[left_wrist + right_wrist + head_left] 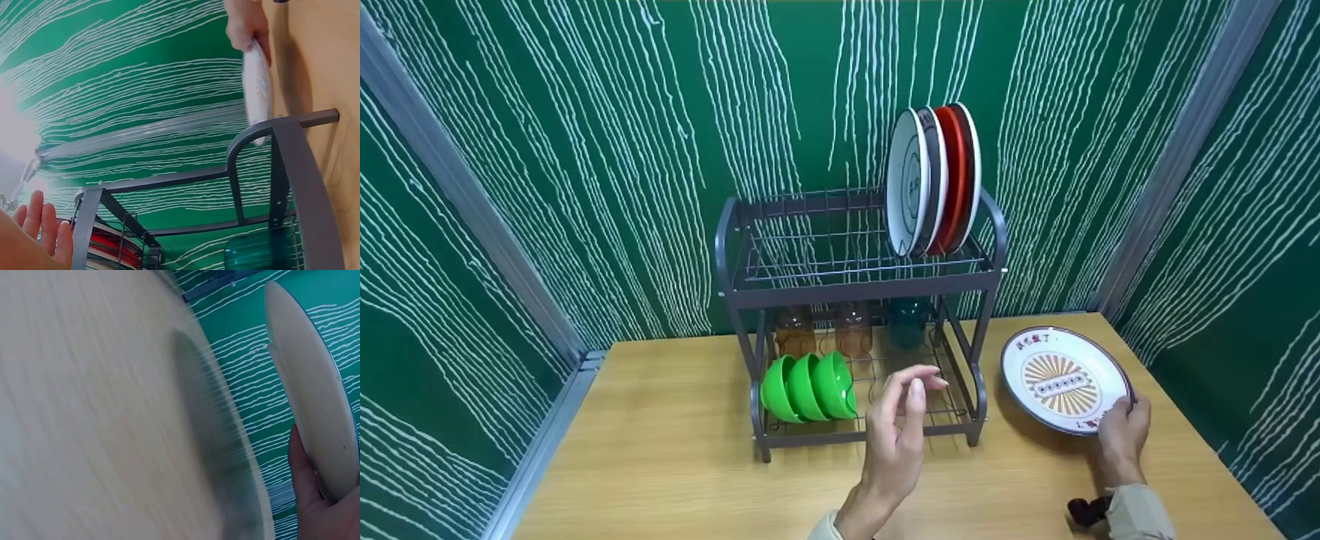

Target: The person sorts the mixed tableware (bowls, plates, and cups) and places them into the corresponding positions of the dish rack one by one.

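A white plate (1061, 381) with a blue rim, red characters and a golden ray pattern is held at its lower right edge by my right hand (1123, 435). In the right wrist view the plate's pale underside (315, 394) is seen, tilted above the table. My left hand (896, 442) is raised before the dish rack (870, 289), fingers loosely bent, holding nothing. On the rack's upper tier, at the right, several plates (911, 180) stand on edge, one of them red.
Three green bowls (802, 390) sit tilted on the lower tier at the left. Behind them are two amber glasses (853, 330) and a teal glass (909, 322). Green walls (607, 150) with white streaks enclose the wooden table (660, 450).
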{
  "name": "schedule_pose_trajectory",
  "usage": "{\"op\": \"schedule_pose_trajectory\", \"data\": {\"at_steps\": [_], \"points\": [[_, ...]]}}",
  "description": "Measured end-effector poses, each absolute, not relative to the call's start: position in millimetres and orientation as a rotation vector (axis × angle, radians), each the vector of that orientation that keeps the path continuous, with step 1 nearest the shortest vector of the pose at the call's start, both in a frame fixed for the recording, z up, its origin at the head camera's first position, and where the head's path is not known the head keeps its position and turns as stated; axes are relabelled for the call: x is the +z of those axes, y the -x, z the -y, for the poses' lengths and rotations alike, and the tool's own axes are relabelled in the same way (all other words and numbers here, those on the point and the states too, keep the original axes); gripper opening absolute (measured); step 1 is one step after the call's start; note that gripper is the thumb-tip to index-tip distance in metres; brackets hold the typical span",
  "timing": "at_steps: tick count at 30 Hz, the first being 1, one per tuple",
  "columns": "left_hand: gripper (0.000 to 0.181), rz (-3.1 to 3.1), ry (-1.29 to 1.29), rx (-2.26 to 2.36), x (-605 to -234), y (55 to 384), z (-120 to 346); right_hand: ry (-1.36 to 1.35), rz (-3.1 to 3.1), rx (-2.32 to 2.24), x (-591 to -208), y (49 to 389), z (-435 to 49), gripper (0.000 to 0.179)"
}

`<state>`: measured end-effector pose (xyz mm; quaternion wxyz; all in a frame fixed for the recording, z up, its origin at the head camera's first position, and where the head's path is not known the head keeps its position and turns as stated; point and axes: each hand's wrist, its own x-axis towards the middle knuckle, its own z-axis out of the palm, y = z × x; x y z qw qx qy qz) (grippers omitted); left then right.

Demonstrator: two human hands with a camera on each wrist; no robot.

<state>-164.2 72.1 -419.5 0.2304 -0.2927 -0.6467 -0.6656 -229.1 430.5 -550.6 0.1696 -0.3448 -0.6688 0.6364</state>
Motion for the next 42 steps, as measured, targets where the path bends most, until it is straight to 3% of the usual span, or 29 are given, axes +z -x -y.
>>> {"op": "schedule_pose_trajectory", "data": {"at_steps": [18,42], "points": [[0.024,1.769,0.902,-1.533,-461,152,-88,0.909,1.969,1.821,-507,180,-421,0.062],[0.055,1.784,1.065,-1.160,-472,151,-111,0.684,1.763,2.062,-466,145,-386,0.060]]}}
